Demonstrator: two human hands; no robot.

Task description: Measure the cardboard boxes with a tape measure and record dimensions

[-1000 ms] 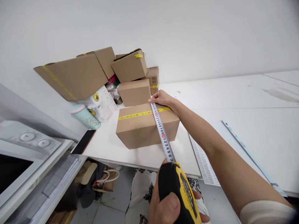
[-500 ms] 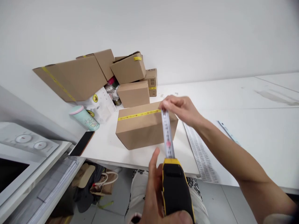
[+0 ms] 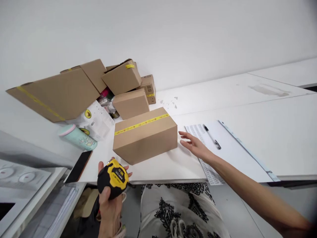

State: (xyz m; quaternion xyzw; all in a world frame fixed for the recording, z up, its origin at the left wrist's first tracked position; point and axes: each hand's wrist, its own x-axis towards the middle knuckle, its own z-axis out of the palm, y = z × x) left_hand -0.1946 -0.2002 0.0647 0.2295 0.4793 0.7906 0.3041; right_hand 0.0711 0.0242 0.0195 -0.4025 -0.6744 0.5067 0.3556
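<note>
A yellow and black tape measure (image 3: 114, 178) is gripped in my left hand (image 3: 109, 201), low at the table's front edge, and no blade shows out of it. Right of centre, my right hand (image 3: 194, 145) hovers with loosely spread fingers, holding nothing. Its fingertips are just off the right end of a closed cardboard box (image 3: 148, 140), which has yellow printed tape along its top. Beneath and beside that hand lie printed sheets (image 3: 213, 175) and a blank white sheet (image 3: 230, 158). A black and white pen (image 3: 212, 136) rests on the papers.
Several cardboard boxes (image 3: 131, 104) are stacked at the back left against the wall. Near them are a white avocado-print box (image 3: 97, 120) and a mint tumbler (image 3: 79, 137) lying tilted. A dark flat object (image 3: 80, 167) sits at the table's left corner, beside a white appliance (image 3: 22, 185).
The tape measure's blade, earlier stretched out over the box, has gone back into its case. My right hand let go of its end and moved down right; my left hand moved left.
</note>
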